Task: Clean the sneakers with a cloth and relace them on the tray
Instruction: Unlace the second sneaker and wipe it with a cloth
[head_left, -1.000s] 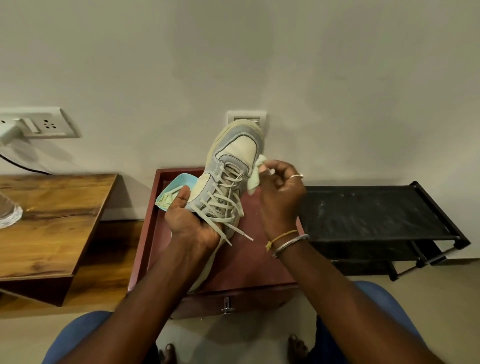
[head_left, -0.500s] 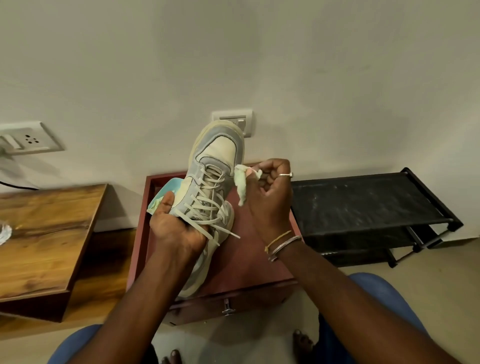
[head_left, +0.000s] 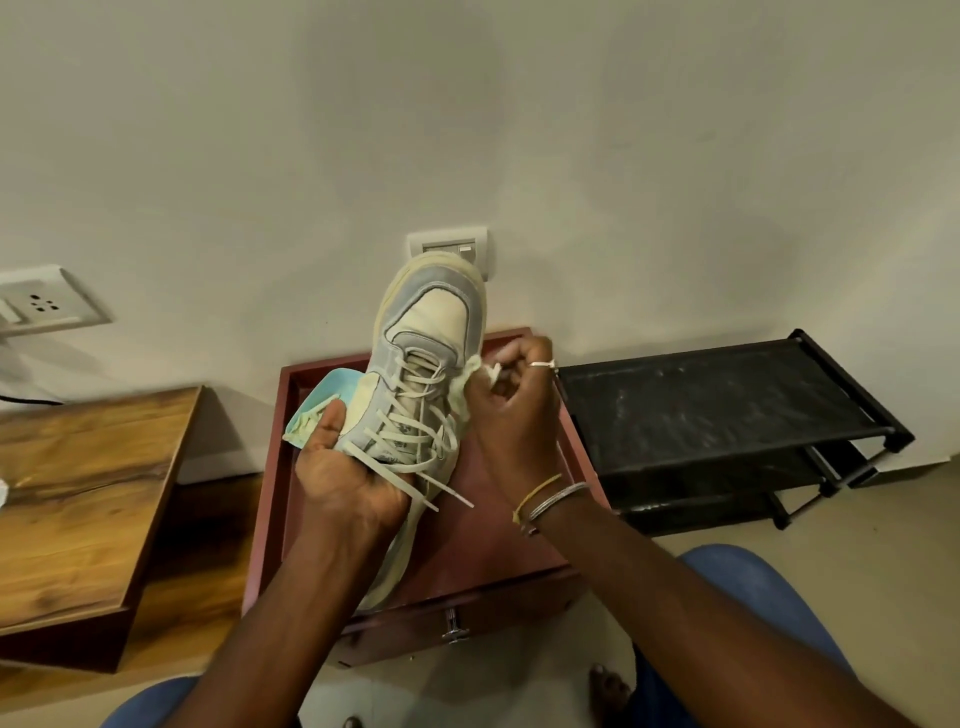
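1. Holding the sneaker (head_left: 431, 332) up above the tray (head_left: 519, 525), I am gripping its rear half in my left hand (head_left: 348, 467). The toe is pointing at the wall, so the right flank is facing the cloth.
2. My right hand (head_left: 514, 410) is pinching the bunched cloth (head_left: 462, 384) in curled fingers and pressing it against that flank beside the eyelets. I am judging this as wiping.
3. The laces (head_left: 410, 441) are sitting threaded but slack, with 2 ends dangling by my left hand, so relacing is waiting.
4. A pale blue piece (head_left: 319, 402) is lying behind my left thumb; I cannot tell what it is.
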